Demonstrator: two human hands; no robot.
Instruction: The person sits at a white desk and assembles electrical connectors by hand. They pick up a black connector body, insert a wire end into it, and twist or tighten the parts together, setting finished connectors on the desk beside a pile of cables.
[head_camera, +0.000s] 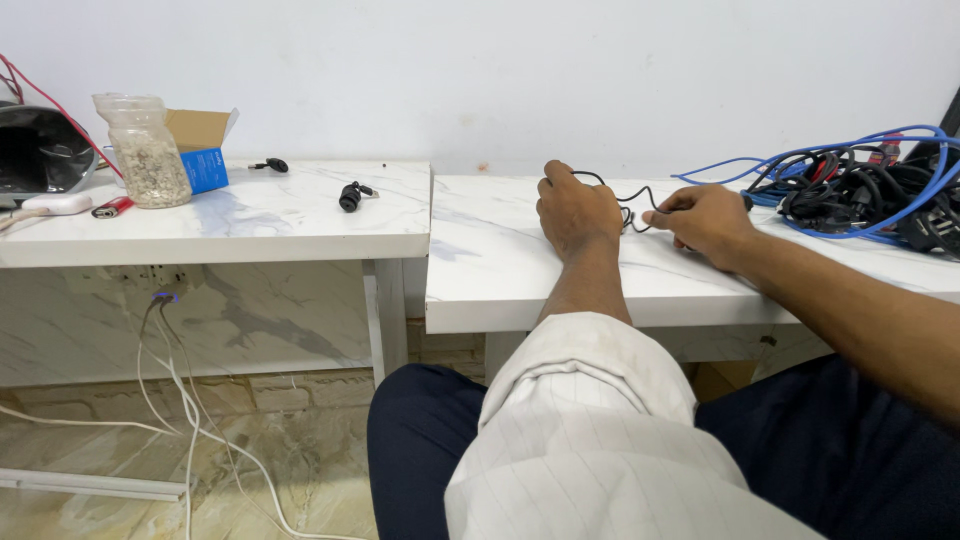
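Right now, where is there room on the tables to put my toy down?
Bare patches: the left table between the jar and small black plug, and the right table left of the left hand. Crowded: the cable pile beyond the right hand.

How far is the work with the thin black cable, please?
Done: nothing looks sorted; no coiled cable lies apart. In hand: the left hand and right hand hold a thin black cable on the white table. Left: the tangled pile of blue and black cables remains.
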